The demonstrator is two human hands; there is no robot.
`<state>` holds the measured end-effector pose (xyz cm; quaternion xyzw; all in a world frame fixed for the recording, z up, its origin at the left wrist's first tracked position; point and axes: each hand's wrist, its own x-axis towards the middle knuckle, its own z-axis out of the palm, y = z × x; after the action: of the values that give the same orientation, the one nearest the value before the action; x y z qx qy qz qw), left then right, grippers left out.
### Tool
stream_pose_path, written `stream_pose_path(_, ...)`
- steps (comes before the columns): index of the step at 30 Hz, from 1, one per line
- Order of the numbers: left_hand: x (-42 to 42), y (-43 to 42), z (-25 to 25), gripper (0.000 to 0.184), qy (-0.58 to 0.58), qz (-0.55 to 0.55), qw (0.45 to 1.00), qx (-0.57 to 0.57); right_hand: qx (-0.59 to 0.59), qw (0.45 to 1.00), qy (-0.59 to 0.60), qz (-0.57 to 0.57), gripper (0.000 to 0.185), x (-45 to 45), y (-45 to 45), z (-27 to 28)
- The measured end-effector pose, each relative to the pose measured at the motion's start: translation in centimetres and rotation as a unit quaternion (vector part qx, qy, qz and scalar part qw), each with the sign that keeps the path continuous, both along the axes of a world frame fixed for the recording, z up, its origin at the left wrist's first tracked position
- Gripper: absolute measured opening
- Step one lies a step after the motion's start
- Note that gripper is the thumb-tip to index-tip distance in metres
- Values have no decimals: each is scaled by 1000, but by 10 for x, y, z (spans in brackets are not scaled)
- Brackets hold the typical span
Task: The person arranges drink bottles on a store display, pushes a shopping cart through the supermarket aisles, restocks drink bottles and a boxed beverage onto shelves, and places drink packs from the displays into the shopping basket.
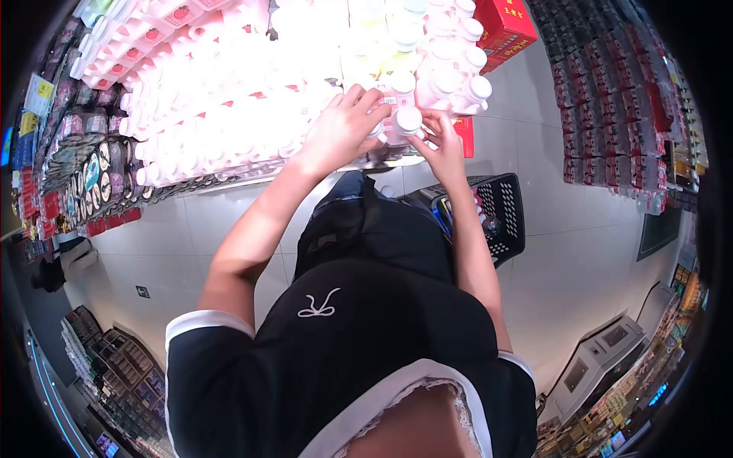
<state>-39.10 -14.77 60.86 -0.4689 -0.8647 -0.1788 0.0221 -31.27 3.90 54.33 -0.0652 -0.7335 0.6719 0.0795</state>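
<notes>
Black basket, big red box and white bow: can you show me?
Black basket (511,203): head view, wall with holes.
Big red box (510,38): head view, printed side.
White bow (317,311): head view, its middle.

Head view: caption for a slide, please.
Left hand over pink bottles, right hand at a white bottle cap, black shopping basket nearby.

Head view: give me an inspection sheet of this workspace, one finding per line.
Surface: pale display edge under the front bottles; much of the display is washed out by glare.
Job's things: white-capped bottle between the two hands, among rows of pink bottles.
Clutter: red carton beside the bottles.
Hands: left hand over the bottles; right hand with fingers at the capped bottle's side; grip unclear on both.
Cables: nothing seen.
Surroundings: tiled floor, black basket holding items, packed shelves both sides.
</notes>
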Motion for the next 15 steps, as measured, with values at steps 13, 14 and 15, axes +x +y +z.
stream_pose_path(13, 3, -2, -8, 53, 35, 6, 999, 23, 86, 989, -1, 119, 31, -15, 24, 12)
stream_pose_path(14, 4, -2, -8, 53, 32, 7, 999, 30, 111, 985, 2, 134, 31, -20, 29, 7)
stream_pose_path(15, 5, -3, -7, 53, 32, 11, 999, 34, 137, 979, 6, 149, 31, -24, 30, 4)
